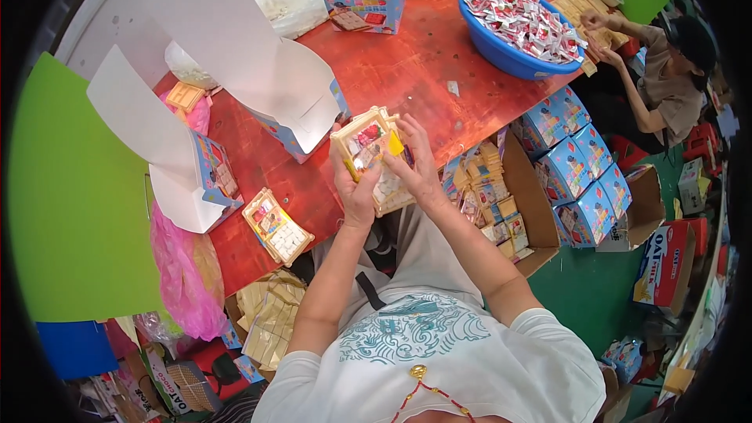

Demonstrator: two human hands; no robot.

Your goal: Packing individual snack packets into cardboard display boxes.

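Between my hands is a cream plastic case [389,197] filled with rows of small white blocks, with red-and-white packets in its upper part. My left hand [358,192] grips the left side of the case, its thumb lying over the front. Along the right side, my right hand [421,166] holds on, with its thumb near a yellow piece [395,143] at the upper right. What lies under my fingers is partly hidden. A similar cream case [276,227] with white blocks lies on the red table [392,63] to the left.
Two open blue printed boxes [218,168] with raised white flaps stand at left. A blue basin [501,51] of small packets sits at far right. Right of my legs is a carton [540,223] of cream cases, beside stacked blue boxes [580,164]. A co-worker [666,86] works beyond.
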